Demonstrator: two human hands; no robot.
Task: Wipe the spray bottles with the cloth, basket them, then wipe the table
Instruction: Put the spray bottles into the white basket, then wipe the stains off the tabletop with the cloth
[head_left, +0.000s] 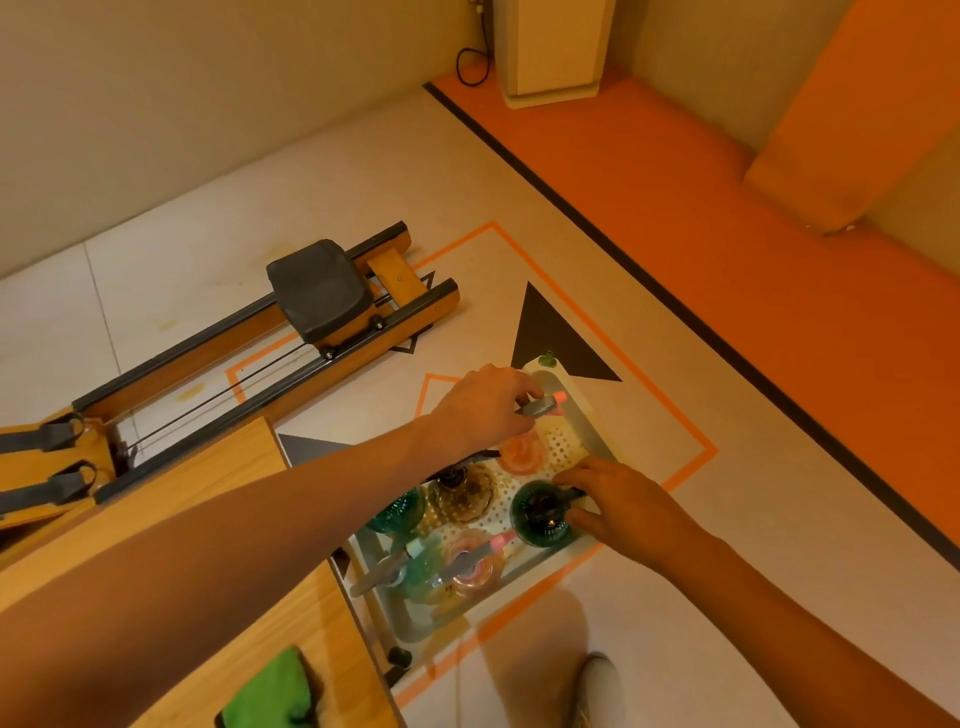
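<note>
A white perforated basket (582, 426) on wheels stands on the floor beside the wooden table (208, 499). Several spray bottles stand in it. My left hand (483, 410) grips the grey, pink-tipped head of a pink spray bottle (522, 452) at the basket's far end. My right hand (623, 504) holds a green spray bottle (540, 514) by its black nozzle, against the basket's right wall. An amber bottle (462, 493), another green bottle (397, 512) and a pink bottle (470, 566) stand nearer me. The green cloth (275, 696) lies on the table's near corner.
A wooden rowing machine (249, 353) with a black seat lies on the floor to the left. Orange tape lines and black triangles mark the floor around the basket. A white unit (550, 52) stands at the far wall. My shoe (597, 686) is below the basket.
</note>
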